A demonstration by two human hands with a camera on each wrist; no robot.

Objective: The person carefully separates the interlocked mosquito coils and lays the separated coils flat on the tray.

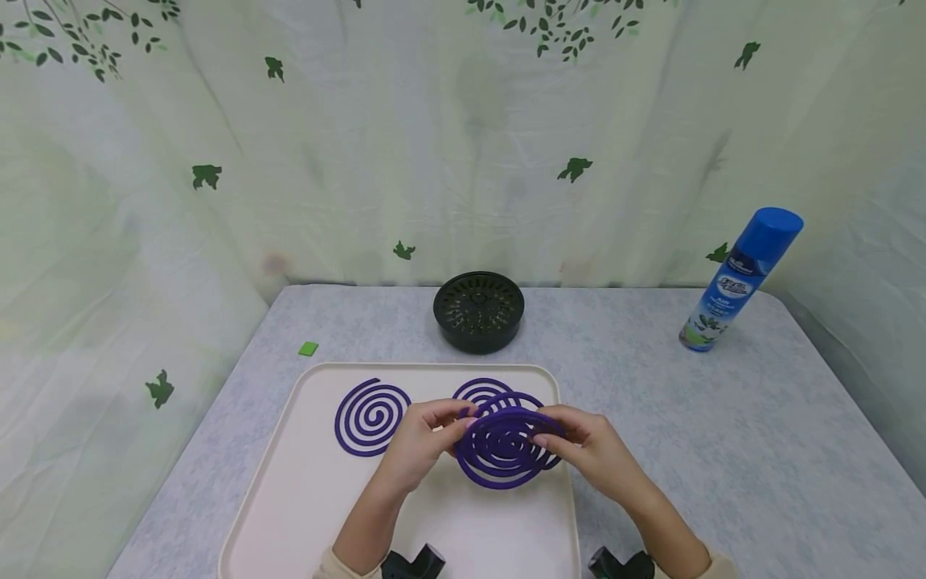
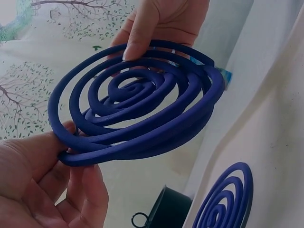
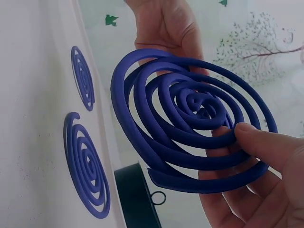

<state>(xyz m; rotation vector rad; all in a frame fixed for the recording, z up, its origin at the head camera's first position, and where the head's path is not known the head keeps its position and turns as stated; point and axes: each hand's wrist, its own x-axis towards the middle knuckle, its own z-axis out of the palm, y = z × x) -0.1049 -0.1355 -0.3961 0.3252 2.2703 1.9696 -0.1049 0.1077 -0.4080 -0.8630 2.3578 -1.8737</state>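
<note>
Both hands hold a pair of dark purple-blue mosquito coils (image 1: 496, 484) above the right part of the tray, the two spirals overlapping and tilted against each other. My left hand (image 1: 427, 438) pinches the left rim between thumb and fingers. On the opposite side, my right hand (image 1: 589, 446) has its thumb on the upper face and its fingers underneath, as the right wrist view shows. One flat mosquito coil (image 1: 375, 417) lies on the tray left of the hands. Behind the held pair lies another coil (image 1: 481, 383), partly hidden by it.
The white tray (image 1: 289, 498) takes up the table's front left. Beyond its far edge stands a round black tin with a slotted lid (image 1: 479, 310). A blue spray can (image 1: 734, 281) stands at the back right, and a small green square (image 1: 308, 348) lies at the back left.
</note>
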